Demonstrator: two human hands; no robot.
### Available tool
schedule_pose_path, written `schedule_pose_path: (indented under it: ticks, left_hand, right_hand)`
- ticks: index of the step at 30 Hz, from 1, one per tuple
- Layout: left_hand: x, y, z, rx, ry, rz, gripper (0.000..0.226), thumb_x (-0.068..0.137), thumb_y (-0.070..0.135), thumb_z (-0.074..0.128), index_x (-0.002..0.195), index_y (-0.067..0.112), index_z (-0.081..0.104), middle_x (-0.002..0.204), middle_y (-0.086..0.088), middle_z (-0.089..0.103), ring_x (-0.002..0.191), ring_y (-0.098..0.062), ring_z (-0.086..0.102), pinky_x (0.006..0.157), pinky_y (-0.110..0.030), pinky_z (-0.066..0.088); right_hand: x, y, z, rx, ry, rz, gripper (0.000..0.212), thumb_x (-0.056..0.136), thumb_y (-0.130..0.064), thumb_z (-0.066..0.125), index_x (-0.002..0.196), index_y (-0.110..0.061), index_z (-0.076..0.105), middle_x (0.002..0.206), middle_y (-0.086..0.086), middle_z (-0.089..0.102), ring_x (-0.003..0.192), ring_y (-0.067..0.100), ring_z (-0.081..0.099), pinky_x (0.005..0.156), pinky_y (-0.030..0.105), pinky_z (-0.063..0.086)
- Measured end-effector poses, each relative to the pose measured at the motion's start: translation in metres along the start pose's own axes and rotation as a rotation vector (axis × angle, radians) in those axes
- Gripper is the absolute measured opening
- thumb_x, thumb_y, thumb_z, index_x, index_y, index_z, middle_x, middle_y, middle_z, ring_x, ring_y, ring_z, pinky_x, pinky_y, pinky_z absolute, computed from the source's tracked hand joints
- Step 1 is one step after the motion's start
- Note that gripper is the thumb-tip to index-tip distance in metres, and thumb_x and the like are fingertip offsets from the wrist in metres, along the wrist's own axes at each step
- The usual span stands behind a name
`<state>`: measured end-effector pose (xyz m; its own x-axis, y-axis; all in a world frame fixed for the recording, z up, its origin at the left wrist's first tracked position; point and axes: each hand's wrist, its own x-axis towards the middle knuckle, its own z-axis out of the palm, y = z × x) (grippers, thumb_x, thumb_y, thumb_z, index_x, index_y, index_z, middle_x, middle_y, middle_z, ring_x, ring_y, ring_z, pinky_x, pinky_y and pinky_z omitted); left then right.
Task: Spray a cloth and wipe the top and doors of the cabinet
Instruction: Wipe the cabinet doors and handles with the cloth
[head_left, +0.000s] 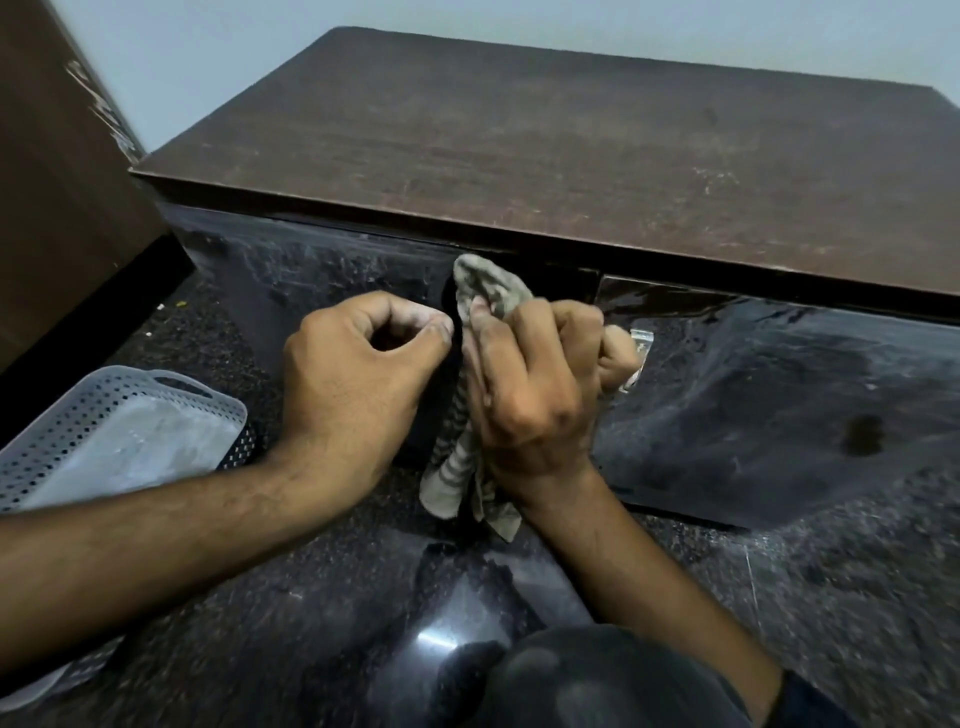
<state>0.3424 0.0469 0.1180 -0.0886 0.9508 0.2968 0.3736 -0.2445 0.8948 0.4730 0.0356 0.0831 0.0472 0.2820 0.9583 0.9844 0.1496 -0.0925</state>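
A low cabinet with a dark brown top (545, 150) and glossy black doors (779, 384) stands in front of me. My right hand (535, 384) is closed around a grey striped cloth (485, 286), bunched against the door just under the top's edge, its tail hanging down below my wrist. My left hand (358, 374) sits beside it on the left, fingers curled with thumb and fingertips pinched together right at the cloth's edge; whether they hold it I cannot tell. A metal handle (641, 340) peeks out past my right knuckles. No spray bottle is in view.
A white perforated plastic basket (119, 415) lies on the dark speckled floor (831, 597) at the left. A brown wooden panel (47, 182) stands at the far left beside the cabinet. My dark-clothed knee (597, 680) shows at the bottom.
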Motion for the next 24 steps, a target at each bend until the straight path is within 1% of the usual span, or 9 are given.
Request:
schedule_pose_path:
  ticks: [2,5,7,10,12,14,16,20,24]
  left_hand:
    - [0.001,-0.001,0.001,-0.008,0.003,-0.015,0.01,0.077,0.043,0.072,0.076,0.033,0.075,0.073,0.016,0.074,0.065,-0.003,0.07,0.058,-0.024,0.053]
    - [-0.002,-0.005,0.003,-0.001,-0.023,-0.052,0.009,0.078,0.039,0.073,0.075,0.031,0.075,0.07,0.014,0.074,0.064,-0.005,0.07,0.057,-0.025,0.051]
    - [-0.005,-0.007,0.003,0.004,-0.04,-0.077,0.009,0.079,0.038,0.074,0.074,0.03,0.074,0.068,0.013,0.074,0.062,-0.005,0.069,0.055,-0.023,0.048]
    - [-0.009,-0.008,0.002,0.02,-0.05,-0.082,0.008,0.081,0.037,0.075,0.074,0.031,0.074,0.068,0.014,0.073,0.061,-0.006,0.07,0.052,-0.024,0.049]
    - [-0.01,-0.004,0.003,0.003,-0.056,-0.063,0.01,0.079,0.041,0.073,0.076,0.032,0.075,0.069,0.014,0.074,0.062,-0.005,0.069,0.055,-0.024,0.051]
    - [-0.01,0.0,0.003,-0.003,-0.064,-0.031,0.012,0.077,0.044,0.071,0.076,0.033,0.074,0.069,0.016,0.073,0.061,-0.001,0.068,0.055,-0.018,0.049]
    - [-0.009,0.001,0.002,0.008,-0.063,-0.028,0.01,0.078,0.042,0.072,0.074,0.033,0.073,0.068,0.017,0.073,0.061,0.0,0.067,0.053,-0.013,0.046]
    - [-0.01,-0.004,0.001,0.037,-0.086,-0.054,0.01,0.081,0.034,0.075,0.072,0.032,0.073,0.067,0.016,0.072,0.062,-0.003,0.069,0.055,-0.018,0.048]
    - [-0.016,-0.004,0.006,0.038,-0.204,-0.05,0.008,0.083,0.032,0.075,0.075,0.032,0.074,0.073,0.016,0.074,0.066,-0.004,0.071,0.059,-0.021,0.054]
  right_hand:
    - [-0.016,0.004,0.0,0.014,-0.066,-0.027,0.014,0.09,-0.016,0.066,0.076,-0.02,0.067,0.074,-0.001,0.059,0.088,0.02,0.049,0.08,0.04,0.025]
    - [-0.044,0.011,-0.003,-0.06,-0.201,-0.067,0.019,0.081,-0.009,0.068,0.068,-0.021,0.063,0.075,0.001,0.06,0.092,0.02,0.046,0.079,0.039,0.023]
    - [-0.047,0.014,-0.005,-0.074,-0.213,-0.051,0.018,0.077,-0.008,0.07,0.067,-0.021,0.064,0.08,0.001,0.06,0.094,0.02,0.045,0.079,0.039,0.023]
    - [-0.03,0.011,-0.005,0.0,-0.152,-0.037,0.01,0.088,-0.015,0.068,0.081,-0.021,0.072,0.105,-0.002,0.061,0.102,0.02,0.049,0.083,0.041,0.026]
    - [-0.016,0.008,-0.002,0.04,-0.095,-0.052,0.011,0.094,-0.019,0.066,0.092,-0.018,0.076,0.113,-0.003,0.07,0.104,0.02,0.052,0.083,0.041,0.029]
    - [-0.011,0.008,0.0,0.051,-0.065,-0.103,0.016,0.097,-0.02,0.063,0.095,-0.015,0.078,0.113,-0.003,0.074,0.101,0.02,0.053,0.081,0.039,0.03]
    - [-0.021,0.018,-0.004,0.033,-0.113,-0.212,0.023,0.101,-0.02,0.057,0.099,-0.016,0.079,0.116,-0.004,0.075,0.098,0.019,0.052,0.079,0.037,0.031]
    - [-0.049,0.05,-0.019,-0.006,-0.268,-0.427,0.023,0.095,-0.015,0.058,0.097,-0.019,0.081,0.115,-0.005,0.075,0.096,0.02,0.053,0.08,0.037,0.032]
    - [-0.05,0.065,-0.028,0.101,-0.271,-0.371,0.016,0.093,-0.007,0.064,0.095,-0.007,0.08,0.114,0.006,0.075,0.091,0.027,0.059,0.075,0.04,0.044]
